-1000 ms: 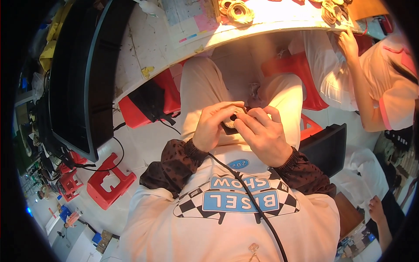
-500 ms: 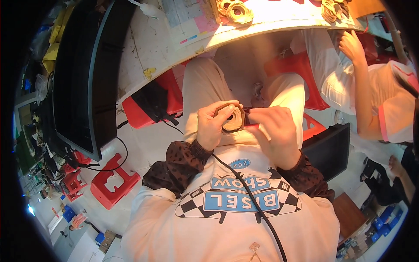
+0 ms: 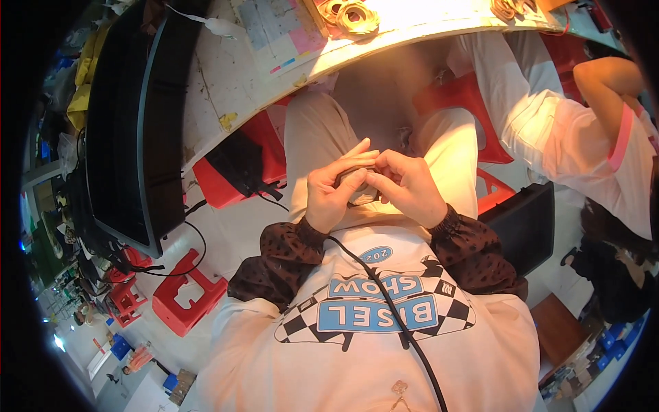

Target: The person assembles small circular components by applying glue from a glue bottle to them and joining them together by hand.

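Grey small part (image 3: 355, 184) mostly hidden; left hand (image 3: 334, 193), right hand (image 3: 406, 187) fingers clamped on it.

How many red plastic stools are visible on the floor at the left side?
2, maybe more. One red stool lies on the floor left of the person's left elbow; a smaller red stool sits further left near the black cables. Others may be hidden behind the dark crate.

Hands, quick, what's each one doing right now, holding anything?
Left hand: closed on a small dark round part held over the lap.
Right hand: closed on the same part, fingertips pinching it.
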Action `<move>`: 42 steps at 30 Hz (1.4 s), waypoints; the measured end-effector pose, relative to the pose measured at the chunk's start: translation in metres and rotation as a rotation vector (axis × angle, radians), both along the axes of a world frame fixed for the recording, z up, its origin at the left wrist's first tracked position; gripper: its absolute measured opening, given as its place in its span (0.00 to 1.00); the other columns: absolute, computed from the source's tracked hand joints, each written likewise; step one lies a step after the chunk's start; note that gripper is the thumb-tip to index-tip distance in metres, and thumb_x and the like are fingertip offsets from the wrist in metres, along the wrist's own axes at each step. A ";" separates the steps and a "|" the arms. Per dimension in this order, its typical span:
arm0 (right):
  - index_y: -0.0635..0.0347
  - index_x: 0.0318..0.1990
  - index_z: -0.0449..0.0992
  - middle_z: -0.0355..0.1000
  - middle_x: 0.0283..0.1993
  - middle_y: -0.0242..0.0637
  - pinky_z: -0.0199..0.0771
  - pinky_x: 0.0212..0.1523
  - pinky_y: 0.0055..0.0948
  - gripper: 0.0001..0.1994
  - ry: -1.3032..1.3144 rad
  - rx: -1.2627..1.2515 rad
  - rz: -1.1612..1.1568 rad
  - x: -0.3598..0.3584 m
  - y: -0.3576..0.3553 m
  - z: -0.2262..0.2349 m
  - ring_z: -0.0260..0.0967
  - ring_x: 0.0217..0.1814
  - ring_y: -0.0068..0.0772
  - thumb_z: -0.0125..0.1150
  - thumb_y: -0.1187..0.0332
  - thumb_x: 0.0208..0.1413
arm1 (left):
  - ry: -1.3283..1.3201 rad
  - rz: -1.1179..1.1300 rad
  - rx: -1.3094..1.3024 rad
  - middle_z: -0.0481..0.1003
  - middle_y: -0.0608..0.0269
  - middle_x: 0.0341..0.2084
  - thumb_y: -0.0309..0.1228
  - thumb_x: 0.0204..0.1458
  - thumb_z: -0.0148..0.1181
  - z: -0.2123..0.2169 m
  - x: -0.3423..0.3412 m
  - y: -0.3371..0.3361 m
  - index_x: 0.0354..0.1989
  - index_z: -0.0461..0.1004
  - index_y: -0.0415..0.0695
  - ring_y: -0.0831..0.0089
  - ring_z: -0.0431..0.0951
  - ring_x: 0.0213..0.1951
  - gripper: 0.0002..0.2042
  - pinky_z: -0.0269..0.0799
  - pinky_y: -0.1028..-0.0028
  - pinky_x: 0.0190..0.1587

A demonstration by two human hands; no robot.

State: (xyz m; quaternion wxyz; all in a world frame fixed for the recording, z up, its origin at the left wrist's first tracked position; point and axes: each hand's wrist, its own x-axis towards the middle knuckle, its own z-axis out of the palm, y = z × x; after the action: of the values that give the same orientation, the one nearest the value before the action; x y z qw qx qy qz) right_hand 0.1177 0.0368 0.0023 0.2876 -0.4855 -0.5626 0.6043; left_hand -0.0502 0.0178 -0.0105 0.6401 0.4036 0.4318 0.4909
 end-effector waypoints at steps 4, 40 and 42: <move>0.67 0.30 0.69 0.69 0.21 0.32 0.68 0.20 0.17 0.06 -0.063 0.112 0.039 -0.004 0.005 0.004 0.67 0.19 0.15 0.59 0.75 0.54 | 0.136 -0.090 0.175 0.75 0.50 0.46 0.20 0.54 0.51 0.000 -0.006 0.007 0.43 0.75 0.34 0.58 0.65 0.60 0.11 0.63 0.66 0.58; 0.62 0.28 0.61 0.67 0.18 0.32 0.67 0.15 0.19 0.10 0.312 -0.488 -0.091 -0.015 -0.013 -0.001 0.69 0.18 0.19 0.57 0.73 0.56 | 0.229 0.000 0.121 0.79 0.60 0.36 0.22 0.54 0.54 0.004 -0.003 0.011 0.40 0.77 0.37 0.78 0.77 0.36 0.08 0.71 0.79 0.41; 0.60 0.31 0.62 0.69 0.22 0.33 0.66 0.15 0.16 0.07 0.172 -0.355 -0.084 -0.014 -0.014 -0.001 0.68 0.18 0.18 0.53 0.72 0.60 | 0.333 0.055 0.179 0.79 0.60 0.35 0.22 0.54 0.53 0.006 0.003 0.010 0.40 0.77 0.38 0.78 0.77 0.36 0.08 0.71 0.80 0.41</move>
State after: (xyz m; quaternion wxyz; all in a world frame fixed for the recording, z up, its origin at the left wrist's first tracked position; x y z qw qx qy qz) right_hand 0.1037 0.0232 0.0014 0.2695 -0.4983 -0.4000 0.7205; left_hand -0.0473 0.0282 -0.0048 0.5079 0.5226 0.4973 0.4708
